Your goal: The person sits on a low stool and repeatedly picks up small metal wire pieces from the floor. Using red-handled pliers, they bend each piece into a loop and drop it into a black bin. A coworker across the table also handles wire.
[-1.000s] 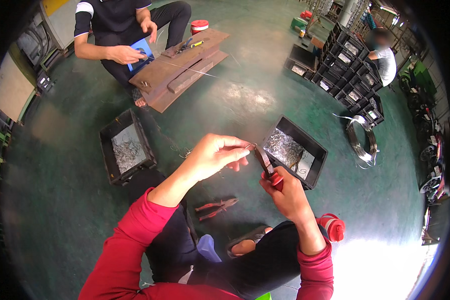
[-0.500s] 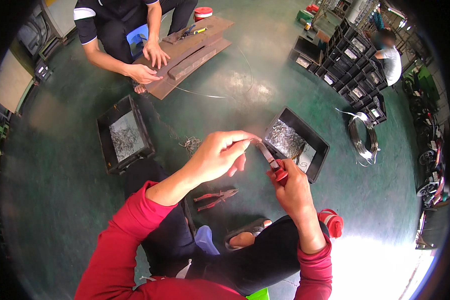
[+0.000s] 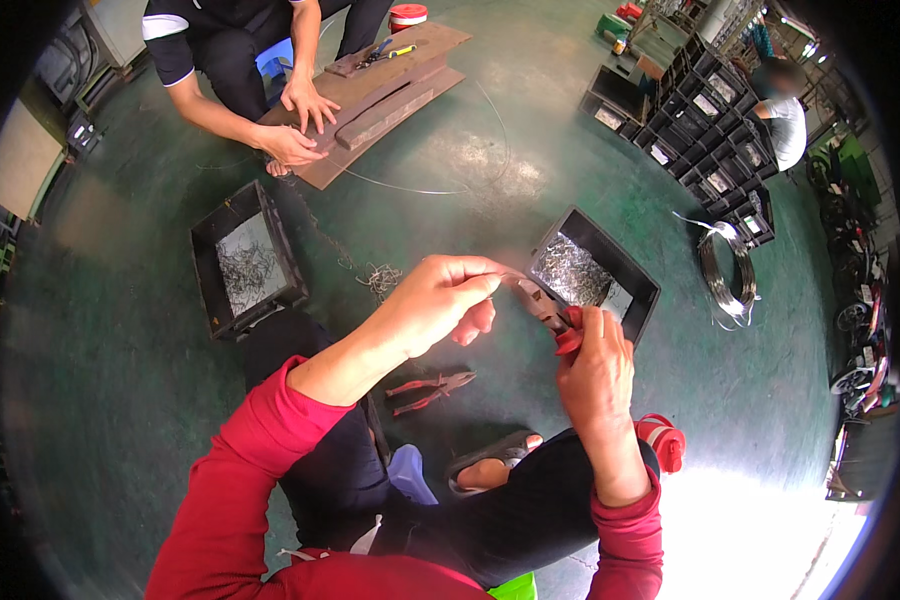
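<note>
My left hand [image 3: 435, 305] is closed in a pinch, thumb against forefinger, on a small piece of wire that hardly shows. Right at those fingertips are the jaws of a pair of pliers [image 3: 540, 302], whose red handles sit in my closed right hand [image 3: 598, 370]. Whether the jaws grip the wire cannot be made out. Below my hands, a second pair of red-handled pliers [image 3: 432, 388] lies on the floor with its handles apart. Beyond the right hand stands a black crate [image 3: 642, 308] with many small bent wire pieces [image 3: 568, 268] in it.
Another black crate [image 3: 295, 288] with wire pieces stands at left, beside a tangle of wire [image 3: 380, 278]. Across from me, a person's hands rest on a rusty metal beam [image 3: 380, 105]. A wire coil [image 3: 727, 275] and stacked crates [image 3: 705, 125] are at right; a red container [image 3: 662, 442] stands by my knee.
My right hand has turned and shifted slightly right, so the pliers lie at a different angle and show their jaws more broadly. The left hand keeps its pinch almost in place.
</note>
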### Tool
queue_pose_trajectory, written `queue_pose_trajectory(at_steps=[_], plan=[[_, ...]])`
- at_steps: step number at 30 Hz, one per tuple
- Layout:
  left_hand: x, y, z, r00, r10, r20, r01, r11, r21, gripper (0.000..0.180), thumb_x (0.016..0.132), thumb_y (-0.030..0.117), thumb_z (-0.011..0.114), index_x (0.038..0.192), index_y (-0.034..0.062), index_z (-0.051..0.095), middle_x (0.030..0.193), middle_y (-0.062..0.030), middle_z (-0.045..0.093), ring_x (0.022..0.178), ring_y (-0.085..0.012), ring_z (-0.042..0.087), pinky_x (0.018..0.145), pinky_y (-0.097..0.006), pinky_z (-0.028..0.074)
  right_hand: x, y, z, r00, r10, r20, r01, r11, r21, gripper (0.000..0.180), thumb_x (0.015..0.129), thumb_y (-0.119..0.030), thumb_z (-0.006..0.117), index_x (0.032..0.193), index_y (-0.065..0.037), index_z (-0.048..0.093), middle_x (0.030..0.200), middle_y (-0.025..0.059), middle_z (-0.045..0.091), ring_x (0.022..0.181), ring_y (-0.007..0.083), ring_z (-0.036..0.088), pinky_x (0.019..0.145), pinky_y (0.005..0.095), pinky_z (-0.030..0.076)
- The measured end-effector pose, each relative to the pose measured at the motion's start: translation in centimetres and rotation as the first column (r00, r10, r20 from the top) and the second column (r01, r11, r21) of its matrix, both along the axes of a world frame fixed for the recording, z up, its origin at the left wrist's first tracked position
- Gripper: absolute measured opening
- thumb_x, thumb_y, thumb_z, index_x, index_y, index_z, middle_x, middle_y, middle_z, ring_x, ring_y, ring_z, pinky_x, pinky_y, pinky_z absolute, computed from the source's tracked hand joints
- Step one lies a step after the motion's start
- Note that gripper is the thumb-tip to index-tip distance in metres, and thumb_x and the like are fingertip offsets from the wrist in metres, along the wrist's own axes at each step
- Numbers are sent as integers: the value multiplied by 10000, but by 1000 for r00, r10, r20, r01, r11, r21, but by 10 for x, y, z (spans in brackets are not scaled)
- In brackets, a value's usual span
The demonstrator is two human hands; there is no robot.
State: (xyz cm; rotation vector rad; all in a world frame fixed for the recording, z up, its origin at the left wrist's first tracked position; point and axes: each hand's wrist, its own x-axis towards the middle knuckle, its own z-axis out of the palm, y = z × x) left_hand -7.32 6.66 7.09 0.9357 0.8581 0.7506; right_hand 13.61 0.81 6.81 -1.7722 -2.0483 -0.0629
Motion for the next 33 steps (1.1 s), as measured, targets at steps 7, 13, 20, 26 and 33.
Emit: queue_pose_trajectory(at_steps=[7, 13, 20, 26, 33], plan=[[1, -2, 0, 965, -31, -261, 111, 948, 299, 281, 1013, 143, 450, 1192, 18, 627, 655, -13, 587, 510, -49, 483, 472, -199, 382, 9, 2, 14, 840, -110, -531, -263, 774, -576, 291, 859, -203, 704, 1031, 7, 599, 858, 198, 666, 833, 347, 656, 735, 381, 488], [1, -2, 0, 961, -63, -268, 151, 934, 323, 272, 1004, 132, 469, 1175, 5, 638, 638, 3, 560, 523, -32, 453, 475, -203, 346, 8, 0, 13, 874, -87, -477, -198, 835, -514, 245, 852, -155, 704, 1000, 7, 594, 831, 205, 657, 805, 364, 651, 713, 392, 487], [6, -6, 3, 973, -2, -229, 62, 965, 256, 274, 1000, 134, 467, 1174, 10, 639, 628, 15, 536, 528, -26, 428, 465, -203, 305, 6, 3, 0, 913, -34, -406, -134, 915, -379, 214, 851, -113, 696, 963, 17, 569, 785, 215, 634, 751, 382, 639, 672, 392, 484], [5, -3, 1, 984, -49, -169, 78, 983, 166, 276, 998, 131, 462, 1164, -2, 638, 626, 19, 508, 535, -27, 403, 461, -206, 285, 5, 3, 2, 865, -50, -500, -209, 869, -449, 209, 846, -103, 701, 961, 25, 582, 775, 211, 631, 741, 370, 634, 681, 379, 485], [6, -1, -8, 987, -75, -142, 90, 990, 105, 276, 992, 111, 450, 1165, -5, 631, 624, 14, 507, 524, -32, 392, 463, -206, 285, 3, 5, -8, 880, -77, -468, -178, 861, -476, 214, 842, -121, 712, 952, 12, 586, 784, 209, 639, 737, 372, 639, 670, 387, 487]])
